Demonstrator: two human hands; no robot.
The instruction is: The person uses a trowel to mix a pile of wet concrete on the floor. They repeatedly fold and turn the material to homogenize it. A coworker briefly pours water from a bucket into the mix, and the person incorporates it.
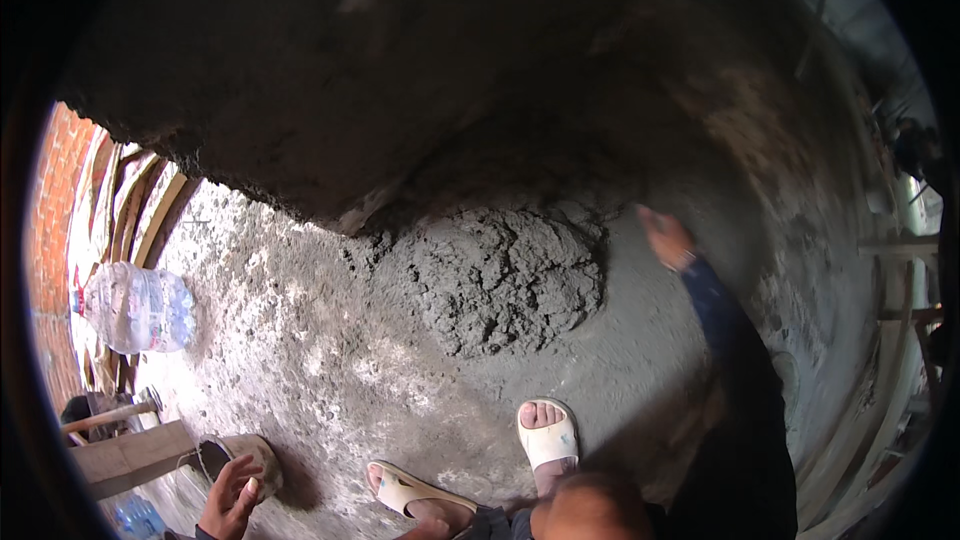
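My left hand [229, 499] is at the lower left, its fingers apart and holding nothing, in front of a dirty bucket [268, 465] lying on its side. My right hand [667, 236], in a dark sleeve, reaches out right of a lumpy heap of wet grey mortar [510, 281]. It is blurred, and whether it grips anything is unclear. The heap lies on a rough, cement-smeared floor [322, 390], against a dark overhanging mass [360, 90] that fills the top of the view. Smooth wet mortar [645, 322] spreads below my right hand.
A large clear plastic bottle [142, 307] stands or lies at the left, near wooden boards [157, 210] and a brick wall [56, 195]. A wooden handle [109, 416] and a timber piece [135, 457] are at lower left. My feet wear pale slides [551, 439]. More timber [892, 367] lines the right.
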